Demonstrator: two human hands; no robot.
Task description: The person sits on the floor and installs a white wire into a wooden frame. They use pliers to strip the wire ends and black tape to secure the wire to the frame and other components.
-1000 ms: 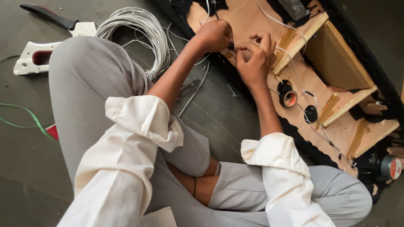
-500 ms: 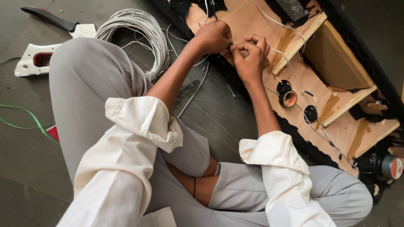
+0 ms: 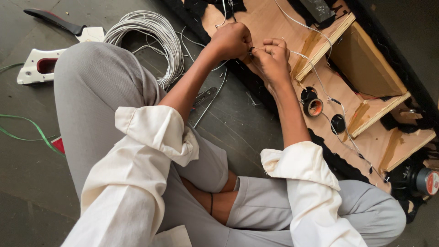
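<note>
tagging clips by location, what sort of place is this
Likely an informal workshop floor for electrical or carpentry work: a plywood board with cut holes, a coil of white wire, and tape rolls lie around both hands on the ground.

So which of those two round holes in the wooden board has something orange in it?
The upper hole, nearer the right hand; its inside shows orange, while the lower hole beside it looks plain black.

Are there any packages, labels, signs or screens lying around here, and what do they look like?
Tape roll: far right edge, beside the wooden board; black roll whose round core label is red and white.
White plastic tool: on the floor at upper left; flat white body with a red inset, no label to be made out.
No screens, signs or packages show.
</note>
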